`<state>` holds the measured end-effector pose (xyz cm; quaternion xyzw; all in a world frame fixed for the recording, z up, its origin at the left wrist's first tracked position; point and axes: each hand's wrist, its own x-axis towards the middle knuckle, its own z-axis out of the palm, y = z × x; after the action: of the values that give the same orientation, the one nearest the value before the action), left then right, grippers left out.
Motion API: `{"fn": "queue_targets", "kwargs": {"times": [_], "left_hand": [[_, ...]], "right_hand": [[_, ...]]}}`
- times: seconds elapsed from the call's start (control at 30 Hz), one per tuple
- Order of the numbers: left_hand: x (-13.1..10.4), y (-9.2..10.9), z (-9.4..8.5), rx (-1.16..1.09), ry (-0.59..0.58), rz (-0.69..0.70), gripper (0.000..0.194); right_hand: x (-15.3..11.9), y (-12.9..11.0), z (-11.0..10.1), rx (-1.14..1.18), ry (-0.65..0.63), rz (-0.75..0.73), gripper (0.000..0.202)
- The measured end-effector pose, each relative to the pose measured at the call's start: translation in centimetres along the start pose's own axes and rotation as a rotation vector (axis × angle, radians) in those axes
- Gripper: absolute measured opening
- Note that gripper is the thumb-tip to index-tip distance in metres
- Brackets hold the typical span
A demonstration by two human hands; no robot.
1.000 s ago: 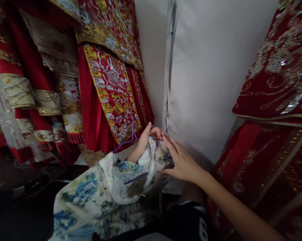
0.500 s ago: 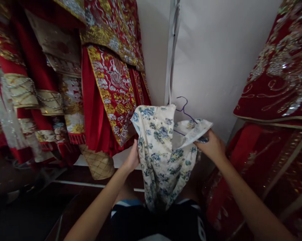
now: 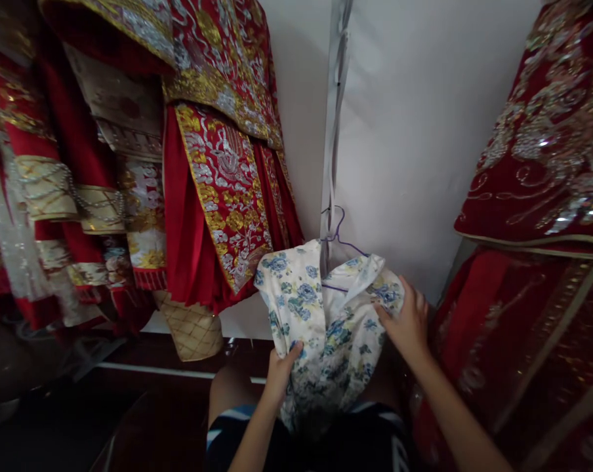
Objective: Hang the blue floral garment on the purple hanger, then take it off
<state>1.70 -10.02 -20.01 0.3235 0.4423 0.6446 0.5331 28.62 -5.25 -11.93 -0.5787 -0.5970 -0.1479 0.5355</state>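
Note:
In front of me a white dress (image 3: 304, 295) with blue flowers hangs on a purple hanger (image 3: 340, 231), whose hook stands above the open neckline. My left hand (image 3: 281, 372) grips the dress at its left side, thumb lying on the front of the cloth and the fingers behind. At the right shoulder, my right hand (image 3: 408, 322) is closed on the fabric, the thumb in front and the other fingers around the edge. The lower end of the dress falls in dark shade between my knees.
Red costumes (image 3: 227, 177) with gold and silver embroidery hang on the left. A beaded red garment (image 3: 547, 164) hangs on the right. Behind the dress, a pale strap (image 3: 334, 144) runs down the white wall (image 3: 399, 118). A thin white rail (image 3: 178, 372) crosses low on the left.
My left hand has moved lower down the dress, and my right hand now holds the shoulder instead of the lifted collar. The right side of the dress now lies over the hanger.

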Motion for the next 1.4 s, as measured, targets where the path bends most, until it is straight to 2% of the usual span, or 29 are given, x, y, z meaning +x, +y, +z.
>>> {"fn": "queue_targets", "kwargs": {"times": [0.07, 0.1, 0.13, 0.17, 0.23, 0.27, 0.33, 0.47, 0.6, 0.73, 0.77, 0.83, 0.93, 1.0, 1.03, 1.07, 1.17, 1.23, 1.3, 1.4], "left_hand": [[-0.7, -0.5, 0.3, 0.012, 0.003, 0.024, 0.061], [-1.0, -0.8, 0.5, 0.025, -0.003, 0.047, 0.059], [-1.4, -1.0, 0.7, 0.038, -0.010, 0.072, 0.058], [-1.7, -1.2, 0.9, 0.050, -0.019, 0.095, 0.057], [-2.3, -1.4, 1.1, 0.070, -0.041, 0.115, 0.056], [-2.5, -1.5, 1.1, 0.076, -0.052, 0.115, 0.056], [-2.8, -1.4, 1.1, 0.082, -0.066, 0.113, 0.057], [-3.3, -1.0, 0.9, 0.068, -0.058, 0.115, 0.057], [-4.1, -0.8, 1.1, 0.038, -0.026, 0.103, 0.057], [-3.6, -1.3, 0.5, 0.086, -0.028, 0.092, 0.052], [-3.3, -1.4, 0.0, 0.110, -0.003, 0.105, 0.051], [-2.4, -1.6, -1.3, 0.153, 0.133, 0.200, 0.054], [-1.5, -1.2, -3.2, 0.215, 0.423, 0.486, 0.058], [-1.7, -0.7, -3.3, 0.304, 0.498, 0.634, 0.053], [-2.1, -0.5, -2.9, 0.362, 0.461, 0.663, 0.047], [-2.6, -0.4, -2.1, 0.418, 0.376, 0.665, 0.042], [-4.6, -0.4, 1.3, 0.507, -0.022, 0.580, 0.030], [-5.6, -0.8, 3.3, 0.494, -0.186, 0.532, 0.018], [-6.1, -1.1, 4.4, 0.494, -0.216, 0.515, 0.009], [-6.4, -1.2, 4.4, 0.591, -0.217, 0.532, 0.016]], "right_hand": [[-3.8, -1.1, 0.7, 0.074, 0.132, 0.097, 0.062], [-5.7, -2.0, 1.2, 0.160, 0.155, 0.141, 0.055], [-7.4, -3.0, 1.8, 0.288, 0.100, 0.187, 0.045], [-8.8, -4.1, 2.4, 0.433, -0.050, 0.249, 0.035], [-10.5, -5.9, 3.6, 0.626, -0.353, 0.392, 0.033], [-10.7, -6.6, 4.1, 0.675, -0.454, 0.437, 0.036], [-10.3, -7.3, 4.8, 0.707, -0.526, 0.467, 0.040], [-9.4, -7.3, 4.6, 0.760, -0.506, 0.489, 0.049], [-10.2, -6.8, 3.4, 0.800, -0.513, 0.510, 0.059], [-10.2, -6.5, 2.2, 0.849, -0.565, 0.523, 0.057], [-10.0, -6.5, 1.8, 0.865, -0.578, 0.528, 0.056], [-9.6, -6.7, 1.2, 0.894, -0.598, 0.542, 0.054], [-9.3, -7.3, 0.7, 0.934, -0.643, 0.576, 0.052], [-9.3, -7.9, 0.6, 0.953, -0.681, 0.594, 0.052], [-9.3, -8.2, 0.6, 0.958, -0.700, 0.599, 0.052], [-9.4, -8.6, 0.5, 0.962, -0.722, 0.597, 0.052], [-9.7, -9.5, 0.2, 0.975, -0.810, 0.543, 0.051], [-10.0, -9.8, -0.3, 0.983, -0.880, 0.510, 0.051], [-10.0, -9.6, -0.7, 0.994, -0.941, 0.521, 0.052], [-8.1, -9.1, -1.1, 0.997, -1.003, 0.576, 0.053]]}}
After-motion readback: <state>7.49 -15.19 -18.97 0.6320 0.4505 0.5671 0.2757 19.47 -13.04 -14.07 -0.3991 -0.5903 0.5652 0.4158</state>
